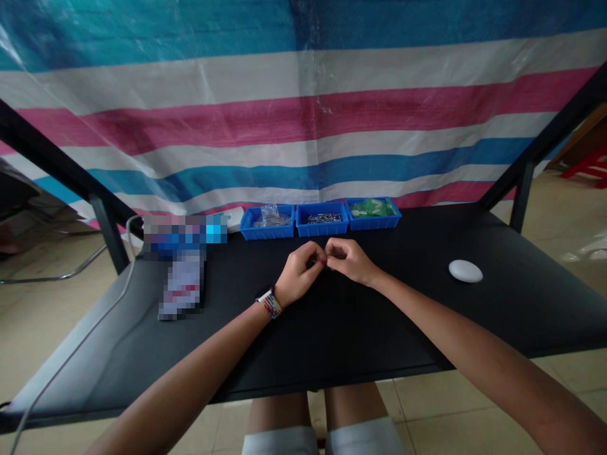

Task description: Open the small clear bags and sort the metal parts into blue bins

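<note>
Forearms (455, 332) led my view to the left hand (298, 273) and right hand (351, 261), fingertips pinched close together; I couldn't tell on what. Just beyond, metal pieces (324, 218) in the middle box (322, 230) seemed light, stiff, slippery, best gripped mid-length.

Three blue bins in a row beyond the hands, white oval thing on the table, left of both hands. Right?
Wrong side: the head view shows the white oval thing on the table, right of both left hand and right hand. The bins are correct.
</note>
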Demonstrator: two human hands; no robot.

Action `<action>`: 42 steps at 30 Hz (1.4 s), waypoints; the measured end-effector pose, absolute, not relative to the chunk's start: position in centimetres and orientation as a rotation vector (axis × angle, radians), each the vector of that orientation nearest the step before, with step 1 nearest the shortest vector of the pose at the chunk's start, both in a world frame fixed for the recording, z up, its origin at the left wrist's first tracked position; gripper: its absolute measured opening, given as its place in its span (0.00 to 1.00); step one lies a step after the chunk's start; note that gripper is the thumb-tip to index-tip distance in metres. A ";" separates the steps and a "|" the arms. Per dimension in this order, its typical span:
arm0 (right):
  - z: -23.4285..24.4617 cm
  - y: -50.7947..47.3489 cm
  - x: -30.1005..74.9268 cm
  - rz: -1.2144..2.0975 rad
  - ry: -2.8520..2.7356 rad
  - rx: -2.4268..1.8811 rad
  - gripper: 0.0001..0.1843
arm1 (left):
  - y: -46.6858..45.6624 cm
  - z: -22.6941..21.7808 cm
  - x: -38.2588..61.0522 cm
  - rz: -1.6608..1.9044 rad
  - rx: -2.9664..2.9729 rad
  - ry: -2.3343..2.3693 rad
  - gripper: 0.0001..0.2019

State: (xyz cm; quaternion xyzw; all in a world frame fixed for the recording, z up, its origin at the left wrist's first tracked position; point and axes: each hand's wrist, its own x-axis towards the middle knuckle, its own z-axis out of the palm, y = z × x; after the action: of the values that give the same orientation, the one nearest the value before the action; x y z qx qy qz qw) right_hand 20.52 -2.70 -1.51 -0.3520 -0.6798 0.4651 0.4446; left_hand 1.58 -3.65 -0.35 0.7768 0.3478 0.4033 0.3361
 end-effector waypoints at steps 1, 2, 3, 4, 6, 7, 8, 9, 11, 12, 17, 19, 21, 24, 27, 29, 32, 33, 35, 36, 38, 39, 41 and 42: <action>-1.5 -2.7 20.5 1.150 -1.683 -0.874 0.07 | -3.6 -0.4 1.6 1.049 2.033 0.902 0.04; -1.5 -2.7 20.5 1.152 -1.685 -0.875 0.08 | -3.6 -0.4 1.6 1.048 2.037 0.897 0.05; -1.5 -2.7 20.5 1.155 -1.688 -0.877 0.08 | -3.7 -0.4 1.6 1.045 2.039 0.892 0.05; -1.5 -2.7 20.5 1.157 -1.691 -0.880 0.08 | -3.7 -0.4 1.6 1.043 2.040 0.889 0.05; -1.5 -2.8 20.5 1.158 -1.693 -0.885 0.08 | -3.8 -0.3 1.6 1.037 2.046 0.885 0.04; -1.4 -2.8 20.6 1.156 -1.692 -0.886 0.09 | -3.8 -0.2 1.6 1.036 2.050 0.884 0.05; -1.4 -2.8 20.6 1.153 -1.689 -0.885 0.09 | -3.9 -0.2 1.6 1.035 2.056 0.883 0.05; -1.4 -2.8 20.6 1.151 -1.686 -0.883 0.09 | -3.9 -0.1 1.6 1.034 2.063 0.883 0.05; -1.3 -2.8 20.6 1.151 -1.684 -0.878 0.09 | -3.8 -0.1 1.6 1.034 2.073 0.885 0.05; -1.3 -2.7 20.5 1.155 -1.683 -0.877 0.09 | -3.8 -0.1 1.6 1.035 2.073 0.888 0.05; -1.3 -2.4 20.4 1.181 -1.677 -0.878 0.08 | -3.5 -0.3 1.5 1.033 2.044 0.902 0.04; -1.4 -2.2 20.4 1.181 -1.677 -0.874 0.08 | -3.5 -0.3 1.5 1.031 2.033 0.906 0.04; -1.5 -2.1 20.3 1.183 -1.676 -0.862 0.07 | -3.4 -0.3 1.4 1.029 2.019 0.918 0.04; -1.7 -2.0 20.3 1.200 -1.665 -0.835 0.05 | -3.3 -0.3 1.3 1.029 1.984 0.950 0.05; -1.9 -1.8 20.3 1.222 -1.671 -0.821 0.05 | -3.3 -0.2 1.2 1.032 1.964 0.985 0.05; -2.0 -1.7 20.3 1.232 -1.678 -0.817 0.04 | -3.3 -0.2 1.2 1.037 1.962 0.999 0.05; -2.1 -1.6 20.3 1.247 -1.671 -0.809 0.04 | -3.4 -0.1 1.2 1.042 1.955 1.004 0.05; -2.0 -1.6 20.2 1.255 -1.666 -0.803 0.04 | -3.4 -0.1 1.2 1.040 1.949 1.005 0.05; -2.0 -1.7 20.2 1.282 -1.647 -0.786 0.05 | -3.4 -0.1 1.1 1.052 1.925 1.018 0.05; -1.9 -1.7 20.2 1.298 -1.633 -0.779 0.05 | -3.3 -0.2 1.1 1.065 1.906 1.025 0.06; -1.9 -1.7 20.2 1.327 -1.607 -0.779 0.07 | -3.2 -0.4 0.9 1.105 1.860 1.033 0.07; -1.9 -1.6 20.2 1.336 -1.600 -0.785 0.09 | -3.1 -0.5 0.9 1.127 1.839 1.032 0.07; -2.0 -1.5 20.2 1.349 -1.583 -0.804 0.11 | -3.0 -0.6 0.9 1.177 1.799 1.017 0.08; -2.0 -1.3 20.2 1.358 -1.569 -0.814 0.12 | -3.0 -0.7 0.9 1.209 1.774 1.008 0.08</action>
State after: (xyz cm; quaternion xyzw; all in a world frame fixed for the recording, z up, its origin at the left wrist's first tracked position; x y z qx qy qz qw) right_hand 20.24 -1.33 -2.04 -0.3278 -0.6319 0.5469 0.4406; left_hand 0.89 -3.04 -0.69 0.6934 0.3938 0.4724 0.3755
